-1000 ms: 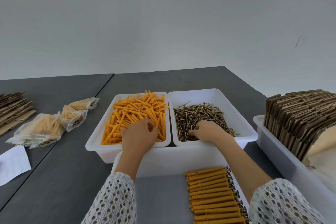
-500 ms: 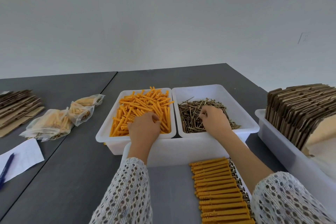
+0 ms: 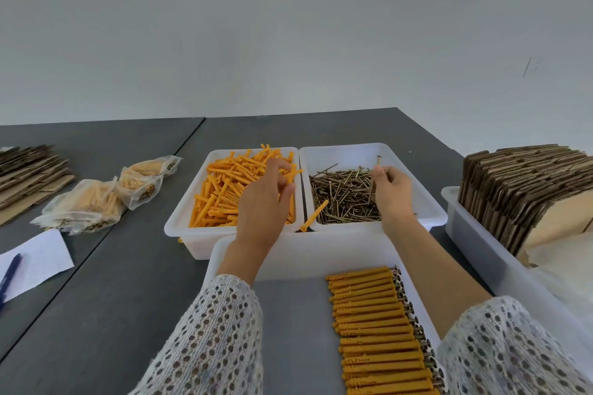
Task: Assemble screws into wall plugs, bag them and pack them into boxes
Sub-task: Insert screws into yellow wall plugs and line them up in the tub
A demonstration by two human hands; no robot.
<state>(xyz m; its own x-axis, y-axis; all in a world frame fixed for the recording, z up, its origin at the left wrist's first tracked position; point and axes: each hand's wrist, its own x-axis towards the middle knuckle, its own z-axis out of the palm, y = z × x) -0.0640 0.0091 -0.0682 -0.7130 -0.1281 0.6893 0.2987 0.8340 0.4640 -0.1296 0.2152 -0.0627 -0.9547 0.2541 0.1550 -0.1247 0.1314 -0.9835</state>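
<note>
Two white tubs side by side at the middle of the dark grey desk [image 3: 112,282]. In the left tub [image 3: 183,221], a heap of loose orange wall plugs [image 3: 221,192]; in the right tub [image 3: 426,202], a tangle of brass-coloured screws [image 3: 343,196]. One stray plug [image 3: 313,220] lying tilted across the rims between the two tubs, its tip over the screws.

Left hand [image 3: 263,202] over the plug heap, fingers curled at its 1 o'clock side among the plugs; cannot tell whether anything is gripped there. Right hand [image 3: 390,191] over the screw tub, thumb and fingers pinching a single screw [image 3: 375,173] held nearly upright, head uppermost, lifted clear of the pile. White openwork sleeves [image 3: 218,337] on both forearms.

At 6 o'clock, touching the two tubs, a third white tray [image 3: 308,253] with a neat row of assembled plugs [image 3: 375,327] along its right side, screw heads pointing toward 3 o'clock.

At 9 o'clock, well apart from the tubs, several clear bags [image 3: 96,202] filled with plugs, lying on the desk. Farther toward 9 o'clock, a stack of flat cardboard [image 3: 29,173]. At 8 o'clock, a sheet of white paper [image 3: 38,260] with a blue pen [image 3: 9,276] on it.

At 3 o'clock, a long white bin [image 3: 475,240] holding folded cardboard boxes [image 3: 526,183] stood on edge.
</note>
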